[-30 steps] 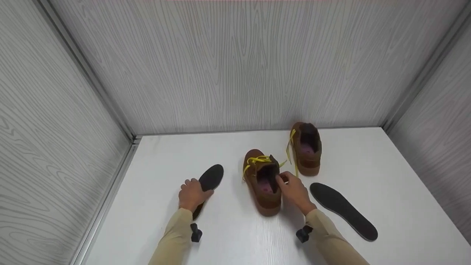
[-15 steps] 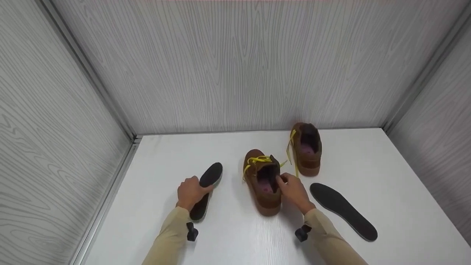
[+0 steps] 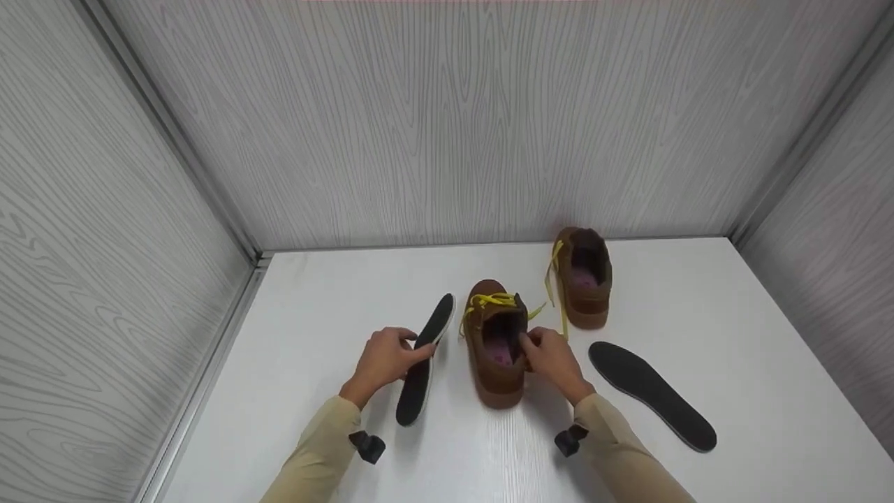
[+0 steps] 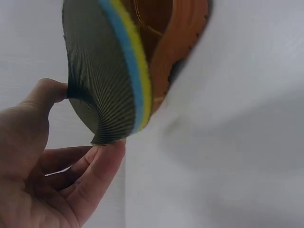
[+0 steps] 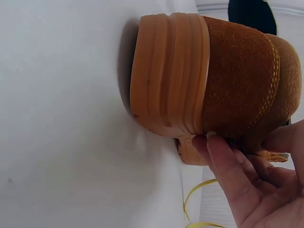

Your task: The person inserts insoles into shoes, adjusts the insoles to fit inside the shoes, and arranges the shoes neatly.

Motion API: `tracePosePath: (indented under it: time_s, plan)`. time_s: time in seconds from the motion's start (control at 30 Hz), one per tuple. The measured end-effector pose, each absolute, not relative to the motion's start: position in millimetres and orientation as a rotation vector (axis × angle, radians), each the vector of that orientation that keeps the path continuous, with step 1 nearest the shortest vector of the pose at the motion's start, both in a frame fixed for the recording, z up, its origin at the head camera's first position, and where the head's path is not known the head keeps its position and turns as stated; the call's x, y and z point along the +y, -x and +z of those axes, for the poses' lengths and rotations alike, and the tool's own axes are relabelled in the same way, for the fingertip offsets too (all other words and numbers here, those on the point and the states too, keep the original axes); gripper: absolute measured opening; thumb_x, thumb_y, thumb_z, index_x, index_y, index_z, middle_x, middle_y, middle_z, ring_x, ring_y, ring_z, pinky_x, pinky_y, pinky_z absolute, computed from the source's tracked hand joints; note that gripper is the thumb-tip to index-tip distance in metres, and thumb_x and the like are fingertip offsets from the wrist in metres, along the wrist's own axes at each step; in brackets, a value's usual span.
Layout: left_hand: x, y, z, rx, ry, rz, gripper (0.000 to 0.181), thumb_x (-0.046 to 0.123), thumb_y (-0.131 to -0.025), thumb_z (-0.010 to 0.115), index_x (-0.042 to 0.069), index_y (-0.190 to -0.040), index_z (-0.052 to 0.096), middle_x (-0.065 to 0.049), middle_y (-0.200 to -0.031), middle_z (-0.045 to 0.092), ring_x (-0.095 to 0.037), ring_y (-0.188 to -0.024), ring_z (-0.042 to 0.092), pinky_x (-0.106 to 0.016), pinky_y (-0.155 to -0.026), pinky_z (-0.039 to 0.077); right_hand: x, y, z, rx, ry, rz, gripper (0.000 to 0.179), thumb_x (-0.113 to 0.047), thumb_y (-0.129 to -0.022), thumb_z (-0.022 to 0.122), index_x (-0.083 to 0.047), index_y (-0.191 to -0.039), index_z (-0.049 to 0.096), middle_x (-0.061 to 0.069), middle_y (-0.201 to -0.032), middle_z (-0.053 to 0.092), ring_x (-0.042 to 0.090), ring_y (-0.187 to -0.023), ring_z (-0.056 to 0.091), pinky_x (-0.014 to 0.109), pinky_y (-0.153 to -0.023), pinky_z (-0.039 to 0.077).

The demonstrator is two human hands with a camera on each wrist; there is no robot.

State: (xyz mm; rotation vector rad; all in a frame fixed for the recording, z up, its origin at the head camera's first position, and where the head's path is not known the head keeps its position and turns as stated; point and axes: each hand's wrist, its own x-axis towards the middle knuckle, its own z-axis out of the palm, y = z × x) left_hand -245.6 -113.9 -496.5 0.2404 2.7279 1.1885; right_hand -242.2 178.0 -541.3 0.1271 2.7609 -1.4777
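A black insole (image 3: 417,395) hangs tilted above the table, held between the thumb and fingers of my left hand (image 3: 386,360). Close up in the left wrist view, the insole (image 4: 97,52) has a ribbed dark face and a blue and yellow edge, and it bends near my fingertips. Just right of it stands a brown suede shoe (image 3: 500,395) with yellow laces and a pinkish inside. My right hand (image 3: 553,360) pinches the right side of its collar. In the right wrist view, fingers (image 5: 228,166) lie against the outside of the shoe (image 5: 237,76), thumb at its rim.
A matching brown shoe (image 3: 588,314) stands farther back to the right, its yellow lace trailing on the white table (image 3: 328,293). Another black insole (image 3: 653,395) lies flat at the right. Grey wood-grained panels (image 3: 447,126) wall in the back and sides.
My left hand has raised the insole off the table, tipped it on edge and carried it right, close to the shoe. My right hand has kept its grip on the collar; the shoe has barely moved.
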Motion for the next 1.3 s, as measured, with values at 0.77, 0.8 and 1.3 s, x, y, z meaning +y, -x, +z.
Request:
tracePosePath:
  time_s: [0.77,0.8,1.3]
  plan:
    - [-32.4,215.0,-445.3,2.848,-0.772,0.628,0.024,0.032,-0.078,0.070,0.015,-0.061,0.066,0.010,-0.054,0.051,-0.010,-0.055,0.048,-0.025,-0.050,0.042,163.3,235.8,-550.0,2.923,-0.016,-1.336,0.023,-0.025,-0.098,0.052,-0.006,-0.089,0.062,-0.001,-0.070,0.059,0.012,-0.059,0.056,0.032,-0.058,0.047]
    - [-28.4,217.0,-444.5,2.855,-0.768,0.596,0.026,0.032,-0.078,0.071,0.014,-0.059,0.065,0.010,-0.052,0.050,-0.010,-0.054,0.047,-0.025,-0.050,0.041,164.0,235.4,-550.3,2.921,-0.009,-1.345,0.023,-0.025,-0.098,0.052,-0.007,-0.089,0.062,-0.001,-0.071,0.059,0.012,-0.059,0.056,0.032,-0.059,0.047]
    - [14.9,249.3,-454.2,2.933,-0.651,0.352,0.031,0.034,-0.078,0.073,0.009,-0.066,0.059,0.001,-0.061,0.054,-0.015,-0.059,0.053,-0.033,-0.055,0.049,165.1,229.9,-554.9,2.709,0.025,-1.553,0.022,-0.020,-0.101,0.048,-0.005,-0.097,0.063,0.005,-0.084,0.064,0.015,-0.070,0.063,0.031,-0.061,0.052]
